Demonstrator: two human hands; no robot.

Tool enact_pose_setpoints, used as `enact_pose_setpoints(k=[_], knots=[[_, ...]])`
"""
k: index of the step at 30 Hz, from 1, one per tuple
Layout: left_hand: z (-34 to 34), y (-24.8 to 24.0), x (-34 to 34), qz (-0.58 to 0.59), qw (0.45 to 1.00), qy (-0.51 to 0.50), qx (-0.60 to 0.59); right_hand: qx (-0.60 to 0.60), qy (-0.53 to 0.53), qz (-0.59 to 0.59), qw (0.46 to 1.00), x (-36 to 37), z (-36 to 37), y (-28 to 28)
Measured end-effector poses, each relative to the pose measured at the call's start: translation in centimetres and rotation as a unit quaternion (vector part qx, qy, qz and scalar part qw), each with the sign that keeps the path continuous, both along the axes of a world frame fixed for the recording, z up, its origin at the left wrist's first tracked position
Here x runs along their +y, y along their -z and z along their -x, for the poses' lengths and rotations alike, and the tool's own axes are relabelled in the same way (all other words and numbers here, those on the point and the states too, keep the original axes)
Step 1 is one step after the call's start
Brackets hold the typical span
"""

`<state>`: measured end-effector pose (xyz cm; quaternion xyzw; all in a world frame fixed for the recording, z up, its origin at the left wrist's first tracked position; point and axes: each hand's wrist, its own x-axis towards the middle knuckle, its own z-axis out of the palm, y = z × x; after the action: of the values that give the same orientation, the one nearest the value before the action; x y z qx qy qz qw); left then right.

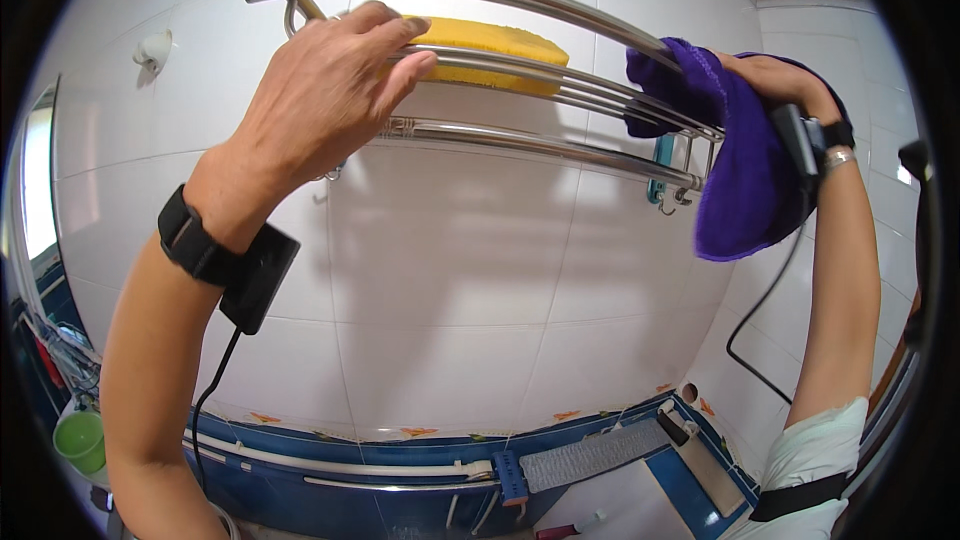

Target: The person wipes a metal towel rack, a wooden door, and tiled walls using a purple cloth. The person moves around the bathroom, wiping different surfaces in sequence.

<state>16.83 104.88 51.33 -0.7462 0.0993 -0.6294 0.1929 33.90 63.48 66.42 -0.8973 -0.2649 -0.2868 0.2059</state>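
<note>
A home bathroom, likely: white wall tiles [470,270], chrome towel rack [520,140].
</note>
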Motion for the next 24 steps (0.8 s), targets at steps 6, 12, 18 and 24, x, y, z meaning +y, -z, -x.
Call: enact_pose_setpoints(k=[6, 12, 18, 24], knots=[[0.0, 1.9, 0.9, -0.069, 0.995, 0.028, -0.065, 0.027, -0.060, 0.176, 0.982, 9.4, 0.3, -3.6], [0.0, 1.9, 1.7, -0.095, 0.992, 0.031, -0.081, -0.089, -0.073, 0.059, 0.992, 12.4, 3.4, -0.8], [-0.7, 1.7, 2.5, -0.089, 0.992, 0.040, -0.081, -0.115, 0.014, 0.099, 0.988, 6.9, 0.4, -1.5], [-0.5, 1.8, 2.7, -0.060, 0.996, 0.038, -0.048, -0.311, 0.034, 0.004, 0.950, -1.6, -3.1, -0.2]])
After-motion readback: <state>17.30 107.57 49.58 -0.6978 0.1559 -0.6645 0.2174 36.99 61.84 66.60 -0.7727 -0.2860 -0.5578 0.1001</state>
